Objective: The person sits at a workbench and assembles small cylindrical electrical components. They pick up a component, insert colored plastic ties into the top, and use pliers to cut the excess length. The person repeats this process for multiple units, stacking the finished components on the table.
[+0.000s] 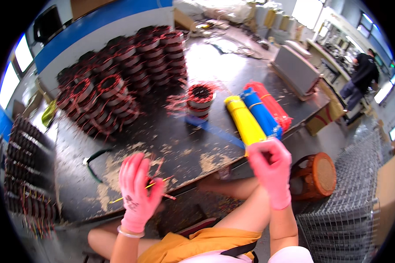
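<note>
- Left hand (138,193), pink glove, fingers curled round a thin yellow sleeve (134,192) at the near table edge (74,206).
- Right hand (271,164) clenched on the near end of the yellow bundle (245,120).
- Blue bundle (261,111) and red bundle (270,105) lie beside it.
- Single coil (200,100) stands mid-table; coil stack (123,74) behind.

Bright daylight from windows, glare on the dark table (215,57), motion blur throughout, heavy fisheye bending at edges.

Stacked wound coils (118,83); wooden stool (316,175)
</note>
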Available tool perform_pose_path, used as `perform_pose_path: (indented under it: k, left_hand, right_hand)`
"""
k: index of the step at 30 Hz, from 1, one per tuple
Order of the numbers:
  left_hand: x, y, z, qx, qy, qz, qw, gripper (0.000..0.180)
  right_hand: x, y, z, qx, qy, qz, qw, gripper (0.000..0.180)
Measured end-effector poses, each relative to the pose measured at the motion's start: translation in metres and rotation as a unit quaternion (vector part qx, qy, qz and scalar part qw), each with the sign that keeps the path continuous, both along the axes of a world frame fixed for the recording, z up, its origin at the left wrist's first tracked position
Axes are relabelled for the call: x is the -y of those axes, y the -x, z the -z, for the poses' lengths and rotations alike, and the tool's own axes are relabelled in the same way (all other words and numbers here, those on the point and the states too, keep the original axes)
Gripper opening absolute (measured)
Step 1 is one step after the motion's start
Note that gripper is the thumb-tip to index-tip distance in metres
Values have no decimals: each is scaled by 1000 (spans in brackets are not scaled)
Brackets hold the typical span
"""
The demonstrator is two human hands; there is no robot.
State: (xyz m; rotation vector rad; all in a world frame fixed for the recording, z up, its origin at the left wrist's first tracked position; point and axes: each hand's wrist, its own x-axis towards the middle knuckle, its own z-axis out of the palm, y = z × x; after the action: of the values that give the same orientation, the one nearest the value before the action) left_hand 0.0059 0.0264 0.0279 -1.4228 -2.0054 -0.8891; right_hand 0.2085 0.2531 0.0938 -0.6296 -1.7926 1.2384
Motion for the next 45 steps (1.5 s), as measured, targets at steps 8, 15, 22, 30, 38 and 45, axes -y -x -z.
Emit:
perform_pose_path:
  k: [8, 15, 22, 30, 38, 45]
  left_hand:
    - [26, 0, -45, 15, 15, 0, 1000, 37]
    - [10, -6, 12, 227, 23, -53, 972, 40]
    - [3, 3, 44, 283, 31, -59, 957, 39]
    - [12, 22, 37, 292, 97, 69, 949, 19]
    - [10, 20, 16, 262, 167, 50, 949, 14]
    - [8, 16, 13, 267, 156, 41, 950, 13]
  right_hand:
    - [44, 88, 45, 92, 71, -296, 948, 20]
    - [46, 148, 91, 343, 163, -391, 839, 30]
    - [61, 142, 114, 218, 83, -354, 906, 20]
    - [63, 109, 101, 100, -245, -231, 936, 10]
    - [53, 116, 95, 149, -79, -338, 926, 14]
    - [52, 119, 82, 189, -18, -353, 916, 12]
